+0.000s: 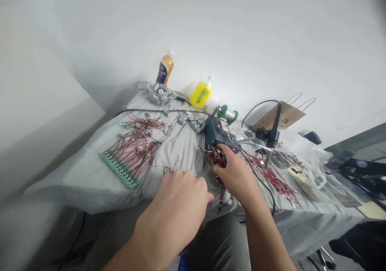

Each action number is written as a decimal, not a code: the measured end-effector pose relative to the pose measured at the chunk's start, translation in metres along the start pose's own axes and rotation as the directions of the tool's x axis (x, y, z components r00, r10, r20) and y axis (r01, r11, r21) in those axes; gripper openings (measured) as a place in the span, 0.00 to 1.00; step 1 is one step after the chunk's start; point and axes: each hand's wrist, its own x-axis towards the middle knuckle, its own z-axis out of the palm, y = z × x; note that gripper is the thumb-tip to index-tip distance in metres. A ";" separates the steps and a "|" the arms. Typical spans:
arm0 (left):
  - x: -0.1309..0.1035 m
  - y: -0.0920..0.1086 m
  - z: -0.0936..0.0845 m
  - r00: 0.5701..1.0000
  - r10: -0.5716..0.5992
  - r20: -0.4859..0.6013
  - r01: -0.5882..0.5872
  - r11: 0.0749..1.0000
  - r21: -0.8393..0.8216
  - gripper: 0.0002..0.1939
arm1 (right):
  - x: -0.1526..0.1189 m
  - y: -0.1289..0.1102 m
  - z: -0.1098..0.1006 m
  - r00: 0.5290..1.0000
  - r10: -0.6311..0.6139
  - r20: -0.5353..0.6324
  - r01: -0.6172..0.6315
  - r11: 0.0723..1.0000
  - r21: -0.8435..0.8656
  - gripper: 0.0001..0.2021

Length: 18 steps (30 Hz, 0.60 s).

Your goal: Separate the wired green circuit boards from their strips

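My left hand [181, 202] is closed with the knuckles up, near the table's front edge. A thin red and black wire pair [173, 168] with a small metal end comes out past its knuckles; the fingertips are hidden. My right hand [235, 172] is closed around part of a bunch of red and black wires [212, 155] in front of the dark soldering station [214, 133]. More of that bunch hangs below the fingers toward the table edge. Left of my hands lies a green circuit board strip [119, 170] with a row of red and black wires attached.
Small grey motors [193, 122] lie behind, and more fill a clear bowl [159, 96]. A solder spool [227, 115] stands behind the station. At right are a soldering iron [274, 132] in its holder, loose red wires [279, 182] and a plastic bag [310, 154]. Two bottles stand near the wall.
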 end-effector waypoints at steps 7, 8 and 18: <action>-0.001 -0.002 0.000 1.000 0.006 -0.013 -0.006 1.000 0.004 0.17 | -0.013 -0.005 0.006 0.995 -0.001 -0.099 -0.004 0.999 -0.051 0.29; -0.001 -0.002 -0.001 1.000 0.009 -0.014 -0.009 1.000 0.001 0.17 | -0.017 -0.007 0.009 0.993 -0.005 -0.121 -0.002 0.998 -0.056 0.28; -0.003 -0.003 -0.002 0.999 0.030 -0.032 -0.031 0.999 -0.016 0.15 | -0.025 -0.016 -0.002 0.985 -0.031 -0.168 0.031 1.000 0.000 0.30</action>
